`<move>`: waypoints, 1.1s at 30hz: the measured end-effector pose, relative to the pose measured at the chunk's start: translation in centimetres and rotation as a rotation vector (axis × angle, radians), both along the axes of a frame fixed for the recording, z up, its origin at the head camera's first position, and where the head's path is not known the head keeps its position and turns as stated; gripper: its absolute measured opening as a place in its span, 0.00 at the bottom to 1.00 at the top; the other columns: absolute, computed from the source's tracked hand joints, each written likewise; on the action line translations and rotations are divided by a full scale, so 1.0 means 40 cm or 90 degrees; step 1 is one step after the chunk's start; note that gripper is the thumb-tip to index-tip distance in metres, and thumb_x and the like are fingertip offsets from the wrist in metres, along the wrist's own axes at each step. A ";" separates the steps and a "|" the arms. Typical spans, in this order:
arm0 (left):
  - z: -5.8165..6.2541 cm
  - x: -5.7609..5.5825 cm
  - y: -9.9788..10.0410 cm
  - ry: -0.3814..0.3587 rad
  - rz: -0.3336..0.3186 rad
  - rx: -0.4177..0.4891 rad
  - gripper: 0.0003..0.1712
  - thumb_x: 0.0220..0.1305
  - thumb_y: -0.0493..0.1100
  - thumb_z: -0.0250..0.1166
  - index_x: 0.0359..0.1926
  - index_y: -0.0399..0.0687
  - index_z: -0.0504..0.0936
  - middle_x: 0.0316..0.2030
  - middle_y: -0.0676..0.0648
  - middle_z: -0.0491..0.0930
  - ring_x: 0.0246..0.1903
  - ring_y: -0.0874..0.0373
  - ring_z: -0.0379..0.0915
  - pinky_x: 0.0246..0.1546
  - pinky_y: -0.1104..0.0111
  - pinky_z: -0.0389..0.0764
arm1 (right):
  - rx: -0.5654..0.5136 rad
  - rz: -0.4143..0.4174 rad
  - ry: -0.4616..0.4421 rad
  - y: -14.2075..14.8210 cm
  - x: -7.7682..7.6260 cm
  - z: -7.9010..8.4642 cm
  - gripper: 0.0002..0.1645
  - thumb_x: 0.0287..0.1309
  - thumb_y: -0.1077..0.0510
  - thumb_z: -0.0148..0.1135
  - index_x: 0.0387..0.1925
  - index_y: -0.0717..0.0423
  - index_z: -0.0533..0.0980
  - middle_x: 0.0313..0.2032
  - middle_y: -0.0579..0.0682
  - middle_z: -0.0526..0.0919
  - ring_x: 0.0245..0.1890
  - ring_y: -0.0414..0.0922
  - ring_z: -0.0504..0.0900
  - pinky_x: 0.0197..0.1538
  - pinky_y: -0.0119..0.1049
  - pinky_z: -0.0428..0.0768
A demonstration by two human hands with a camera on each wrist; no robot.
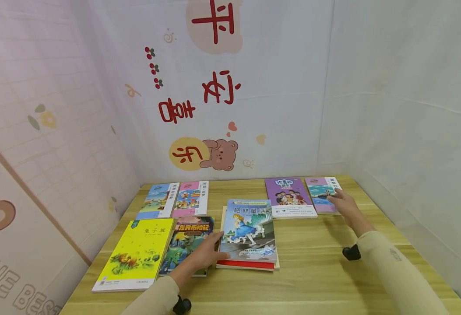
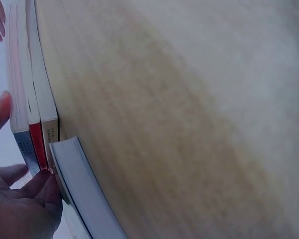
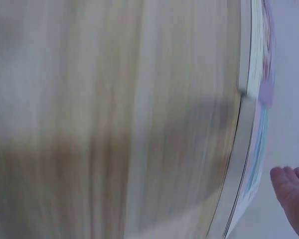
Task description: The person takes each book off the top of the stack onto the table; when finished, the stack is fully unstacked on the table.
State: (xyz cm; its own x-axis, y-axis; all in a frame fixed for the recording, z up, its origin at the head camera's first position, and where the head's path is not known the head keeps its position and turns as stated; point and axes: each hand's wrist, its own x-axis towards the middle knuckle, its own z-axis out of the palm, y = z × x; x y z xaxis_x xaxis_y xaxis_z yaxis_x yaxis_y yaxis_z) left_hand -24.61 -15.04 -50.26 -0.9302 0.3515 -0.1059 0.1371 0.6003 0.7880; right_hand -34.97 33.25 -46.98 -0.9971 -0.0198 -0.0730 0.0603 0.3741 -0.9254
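In the head view, my left hand [image 1: 204,253] lies against the left side of a small stack of books. On top is a storybook with a girl in a blue dress [image 1: 250,232]; a red book [image 1: 246,265] and a cream-coloured book [image 2: 50,130] lie beneath it. The left wrist view has these fingers touching the spines, the thumb beside the top book's lower edge. Farther back, my right hand [image 1: 347,210] hovers over the right edge of a lilac-and-white book [image 1: 320,197]. Its fingers reach forward, and the right wrist view leaves a gap between fingertips and cover.
A purple book [image 1: 287,190] lies left of the lilac one. On the left are a yellow book [image 1: 137,253], a dark green-blue book [image 1: 187,240], a blue-and-white book [image 1: 157,201] and a pink-and-white book [image 1: 191,199]. Cloth walls [image 1: 277,87] enclose the wooden table [image 1: 313,275].
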 end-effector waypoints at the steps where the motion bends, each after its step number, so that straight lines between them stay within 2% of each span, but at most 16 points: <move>1: 0.000 0.000 0.000 0.000 0.003 -0.002 0.47 0.64 0.50 0.70 0.75 0.37 0.57 0.71 0.32 0.56 0.69 0.33 0.54 0.62 0.37 0.62 | -0.002 0.011 0.004 -0.023 0.003 -0.001 0.44 0.77 0.52 0.44 0.76 0.65 0.32 0.73 0.74 0.37 0.72 0.70 0.42 0.70 0.62 0.52; 6: 0.002 0.000 -0.001 0.005 0.011 -0.006 0.47 0.63 0.50 0.70 0.74 0.34 0.57 0.71 0.31 0.58 0.69 0.33 0.54 0.63 0.38 0.61 | -0.029 0.051 0.014 -0.144 0.027 -0.023 0.41 0.76 0.55 0.48 0.76 0.70 0.41 0.71 0.76 0.49 0.69 0.69 0.56 0.68 0.58 0.63; 12: -0.002 -0.001 -0.004 0.017 0.008 -0.012 0.47 0.63 0.50 0.70 0.73 0.33 0.60 0.70 0.31 0.58 0.69 0.32 0.54 0.63 0.38 0.61 | -0.103 0.090 -0.016 -0.284 0.086 -0.057 0.37 0.74 0.62 0.49 0.74 0.72 0.48 0.69 0.76 0.56 0.66 0.69 0.63 0.65 0.57 0.68; 18: -0.008 0.000 -0.007 0.017 0.019 -0.005 0.45 0.62 0.51 0.71 0.72 0.35 0.62 0.70 0.32 0.57 0.68 0.32 0.55 0.62 0.38 0.63 | -0.090 0.098 -0.030 -0.388 0.154 -0.094 0.33 0.71 0.64 0.53 0.70 0.75 0.56 0.62 0.74 0.67 0.56 0.64 0.76 0.54 0.50 0.79; 21: -0.011 0.001 -0.009 0.020 0.018 -0.002 0.45 0.63 0.51 0.71 0.72 0.34 0.63 0.70 0.32 0.57 0.67 0.32 0.56 0.61 0.38 0.64 | -0.086 0.089 -0.035 -0.416 0.174 -0.108 0.33 0.70 0.64 0.55 0.70 0.75 0.58 0.60 0.73 0.70 0.54 0.60 0.79 0.50 0.48 0.82; 25: -0.013 0.002 -0.011 0.022 0.017 0.001 0.45 0.63 0.52 0.70 0.72 0.35 0.63 0.70 0.32 0.56 0.67 0.32 0.56 0.61 0.38 0.63 | -0.085 0.075 -0.040 -0.432 0.191 -0.115 0.35 0.68 0.64 0.58 0.70 0.74 0.57 0.60 0.73 0.71 0.55 0.59 0.78 0.50 0.48 0.82; 33: -0.012 0.000 -0.016 0.008 -0.003 0.030 0.41 0.65 0.53 0.69 0.71 0.38 0.66 0.71 0.29 0.52 0.68 0.29 0.53 0.60 0.36 0.63 | -0.061 0.064 -0.031 -0.434 0.201 -0.118 0.36 0.67 0.63 0.60 0.71 0.71 0.59 0.60 0.72 0.73 0.56 0.58 0.78 0.50 0.48 0.81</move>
State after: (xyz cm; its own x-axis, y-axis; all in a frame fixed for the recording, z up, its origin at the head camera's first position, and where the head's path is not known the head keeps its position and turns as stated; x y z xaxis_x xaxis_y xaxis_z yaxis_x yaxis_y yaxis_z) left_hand -24.60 -15.68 -50.75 -0.9298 0.3598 -0.0774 0.1497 0.5620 0.8135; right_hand -26.91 15.89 -51.70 -0.9851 -0.1282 -0.1150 0.0736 0.2904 -0.9541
